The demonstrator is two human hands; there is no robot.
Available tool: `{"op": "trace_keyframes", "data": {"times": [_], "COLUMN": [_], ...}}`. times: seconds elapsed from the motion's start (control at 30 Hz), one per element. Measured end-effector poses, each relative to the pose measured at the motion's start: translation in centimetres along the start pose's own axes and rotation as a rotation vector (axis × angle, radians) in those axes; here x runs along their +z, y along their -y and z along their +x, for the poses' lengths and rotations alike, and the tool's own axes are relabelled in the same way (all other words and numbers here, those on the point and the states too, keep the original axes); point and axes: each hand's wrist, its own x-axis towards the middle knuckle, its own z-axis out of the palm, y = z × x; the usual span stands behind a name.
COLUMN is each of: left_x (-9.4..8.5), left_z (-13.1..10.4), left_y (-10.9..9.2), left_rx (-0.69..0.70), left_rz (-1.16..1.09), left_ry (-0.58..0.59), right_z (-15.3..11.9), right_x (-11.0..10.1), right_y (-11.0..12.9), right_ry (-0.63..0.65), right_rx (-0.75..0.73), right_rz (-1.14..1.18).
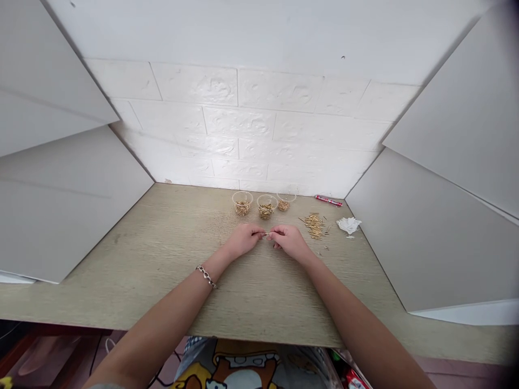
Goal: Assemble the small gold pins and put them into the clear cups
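My left hand (pixel 245 240) and my right hand (pixel 290 241) meet over the middle of the table, both with fingers pinched. Between their fingertips sits a thin, small gold-coloured piece (pixel 266 234), held at either end; its exact kind is too small to make out. Just beyond the hands stand a clear cup of small golden bits (pixel 242 207), a second clear cup of darker golden bits (pixel 266 210), and a third with fewer bits (pixel 284 205). To the right of my right hand lies a loose pile of slim golden rods (pixel 315 226).
Tiny specks (pixel 221 227) are scattered left of the cups. A red patterned stick-like packet (pixel 328 200) and a crumpled white bundle (pixel 348 225) lie at the right. Grey panels (pixel 454 232) flank the wooden table (pixel 259 302), with a white brick-patterned wall (pixel 259 121) behind.
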Motion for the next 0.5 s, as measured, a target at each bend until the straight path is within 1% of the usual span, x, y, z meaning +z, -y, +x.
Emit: {"op": "trace_keyframes", "data": {"times": [0.07,0.13,0.23,0.3,0.4,0.5], "left_x": [-0.1,-0.1,0.0,0.0,-0.1,-0.4], "left_z": [0.1,0.2,0.2,0.2,0.0,-0.1], "left_y": [0.0,0.1,0.3,0.3,0.0,-0.2], "left_rx": [-0.024,-0.064,-0.109,-0.106,-0.066,-0.019], "left_rz": [-0.045,-0.089,-0.123,-0.107,-0.048,0.025], "left_ry": [0.006,0.003,-0.009,-0.016,-0.017,0.013], "right_z": [0.0,-0.1,-0.5,-0.7,-0.9,-1.0], "right_x": [0.3,0.7,1.1,1.1,0.6,0.1], "right_y": [0.0,0.0,0.2,0.4,0.5,0.4], "right_ry": [-0.016,-0.076,-0.189,-0.215,-0.181,-0.101], "right_rx": [0.018,0.003,-0.089,-0.177,-0.313,-0.408], "right_rz": [0.054,0.048,-0.112,-0.275,-0.5,-0.626]}}
